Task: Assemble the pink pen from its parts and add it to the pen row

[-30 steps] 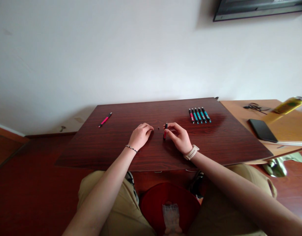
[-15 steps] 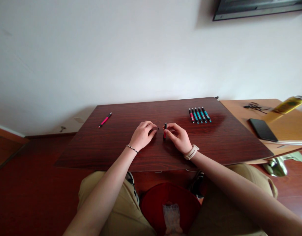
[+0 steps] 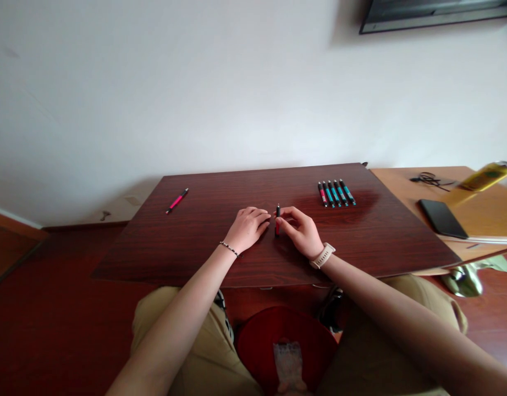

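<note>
The right hand (image 3: 301, 228) pinches a black-and-red pen (image 3: 277, 229) between thumb and fingers, holding it upright over the dark table (image 3: 237, 190); whether its lower end touches the tabletop is hard to tell. Take that pen as the landmark. Just left of it is the left hand (image 3: 247, 226), palm down, fingers bent and close together, the tips almost at the pen — whether they pinch something small I cannot tell. A beaded bracelet (image 3: 229, 248) circles the left wrist, and a pale watch (image 3: 323, 256) the right, on the near right side of the pen.

Farther out, beyond the pen and to its right, a row of pens lies side by side: one pink-and-black pen (image 3: 323, 194) at the row's left end, then four teal-and-black pens (image 3: 335, 193). Well to the pen's left, and a little beyond it, a single pink pen (image 3: 177, 201) lies aslant.

Far to the pen's right, on a lighter wooden surface (image 3: 406, 190), are a black phone (image 3: 443, 218), a dark coiled cable (image 3: 429, 179) and a yellow can (image 3: 486, 177). Nearer the person than the pen — between the knees — is a red rounded seat (image 3: 253, 338).
</note>
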{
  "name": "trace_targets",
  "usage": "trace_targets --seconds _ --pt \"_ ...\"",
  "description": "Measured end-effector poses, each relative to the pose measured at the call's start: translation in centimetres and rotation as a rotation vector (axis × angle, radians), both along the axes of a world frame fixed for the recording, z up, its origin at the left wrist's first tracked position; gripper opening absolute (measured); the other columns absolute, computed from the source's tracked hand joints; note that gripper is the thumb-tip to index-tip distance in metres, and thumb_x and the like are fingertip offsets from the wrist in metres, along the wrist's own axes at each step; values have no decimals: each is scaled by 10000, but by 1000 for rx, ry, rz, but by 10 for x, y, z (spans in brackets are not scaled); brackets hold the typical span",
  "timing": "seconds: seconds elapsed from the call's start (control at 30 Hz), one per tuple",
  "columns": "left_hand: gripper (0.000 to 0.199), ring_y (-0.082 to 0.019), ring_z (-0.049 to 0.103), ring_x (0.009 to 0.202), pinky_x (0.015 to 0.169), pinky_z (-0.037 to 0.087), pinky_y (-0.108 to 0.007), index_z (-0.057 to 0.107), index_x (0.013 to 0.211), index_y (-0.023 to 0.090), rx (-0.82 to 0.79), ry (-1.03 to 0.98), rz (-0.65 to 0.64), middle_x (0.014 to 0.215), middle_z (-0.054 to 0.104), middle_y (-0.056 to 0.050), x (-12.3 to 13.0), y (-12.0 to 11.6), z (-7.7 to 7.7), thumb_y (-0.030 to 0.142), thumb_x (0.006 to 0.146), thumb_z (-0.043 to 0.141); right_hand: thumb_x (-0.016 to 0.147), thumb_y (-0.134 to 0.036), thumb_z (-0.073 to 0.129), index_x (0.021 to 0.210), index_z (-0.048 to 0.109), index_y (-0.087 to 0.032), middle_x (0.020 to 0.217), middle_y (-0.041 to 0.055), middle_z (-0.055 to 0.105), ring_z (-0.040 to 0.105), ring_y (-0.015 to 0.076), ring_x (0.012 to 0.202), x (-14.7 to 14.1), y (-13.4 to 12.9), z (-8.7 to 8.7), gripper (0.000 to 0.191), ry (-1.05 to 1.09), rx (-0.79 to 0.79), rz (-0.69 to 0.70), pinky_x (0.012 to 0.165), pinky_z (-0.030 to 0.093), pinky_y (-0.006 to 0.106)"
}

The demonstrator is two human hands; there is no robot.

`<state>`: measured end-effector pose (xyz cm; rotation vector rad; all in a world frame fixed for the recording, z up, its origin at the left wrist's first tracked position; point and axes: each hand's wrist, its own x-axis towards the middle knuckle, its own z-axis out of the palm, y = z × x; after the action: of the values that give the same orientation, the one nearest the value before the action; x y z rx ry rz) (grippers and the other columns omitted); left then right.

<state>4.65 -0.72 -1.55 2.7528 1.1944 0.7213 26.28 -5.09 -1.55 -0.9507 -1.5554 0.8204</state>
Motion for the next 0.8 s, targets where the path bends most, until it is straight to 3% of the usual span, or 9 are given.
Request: trace_targets --seconds 0.1,0.3,0.43,0.6,0.67,0.8 --pt "197 -269 646 1216 1081 492 -482 739 1199 253 -10 -84 4 1269 761 -60 1 -1 4 243 1057 603 989 -491 712 1115 719 -247 1087 58 760 740 223 944 0 -1 1 275 0 7 8 863 632 374" --pt "170 -225 710 1107 1005 578 -392 738 1109 222 -88 -465 21 1153 762 -80 1 -11 25 243 1072 573 1003 -465 701 1144 714 -254 1127 61 755 747 222 954 -1 -3 3 255 -26 37 33 859 637 369" --pt "178 -197 730 1023 882 603 -314 723 1078 196 -230 -693 35 1121 760 -79 1 -20 32 327 1064 602 1037 -437 662 1190 710 -256 1116 64 748 741 225 988 -2 -5 4 242 -45 69 22 893 634 377" --pt "288 -196 728 1049 947 589 -322 668 1182 203 -421 -1019 -19 1122 752 -77 4 -28 35 342 952 769 1041 -413 663 1173 697 -254 1113 61 733 739 215 965 -3 -6 3 210 -89 125 54 858 638 360" --pt "341 -195 724 1059 972 579 -331 659 1214 209 -463 -1076 -44 1099 755 -71 5 -31 37 329 926 799 1041 -404 664 1154 693 -256 1114 58 728 738 210 954 -3 -5 2 188 -103 127 69 847 636 354" --pt "240 -192 714 1035 953 574 -322 717 1067 186 -486 -1067 -45 1083 754 -74 7 -34 40 338 910 817 1036 -414 669 1139 687 -260 1101 54 725 740 209 931 -4 -4 0 186 -100 105 77 829 638 351"
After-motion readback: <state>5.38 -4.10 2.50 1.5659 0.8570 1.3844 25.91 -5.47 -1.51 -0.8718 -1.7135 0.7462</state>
